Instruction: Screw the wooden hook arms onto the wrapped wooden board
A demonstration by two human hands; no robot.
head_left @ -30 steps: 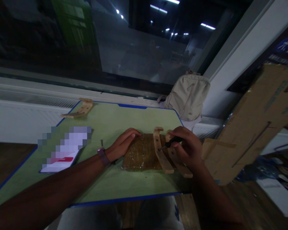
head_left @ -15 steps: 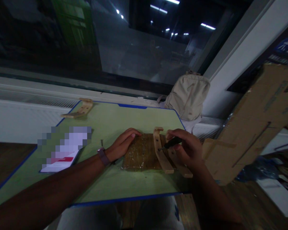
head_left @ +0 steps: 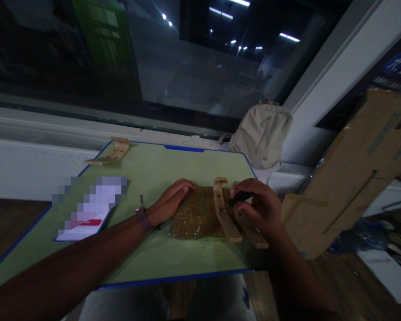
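A dark brown wooden board (head_left: 190,218), with shiny clear film over its left part, lies on the green table. My left hand (head_left: 175,198) grips its upper left corner, fingers along the far edge and thumb close to them. Across the board's right part lie two curved pale wooden strips: the left strip (head_left: 227,223) shows a hole, and the right strip (head_left: 254,234) is partly hidden by my right hand (head_left: 262,205). That hand is closed around the black handle of a screwdriver (head_left: 239,197). The screwdriver's tip meets the left strip near its middle.
Another curved wooden piece (head_left: 115,154) with holes stands at the table's far left corner. A partly blurred-out booklet or sheet (head_left: 87,229) lies left. A small upright screw (head_left: 141,199) is near my left wrist. Beyond are a beige backpack (head_left: 262,133) and large cardboard (head_left: 361,169).
My right hand and the screwdriver have shifted only very slightly. My left hand, the board and the strips stay in place.
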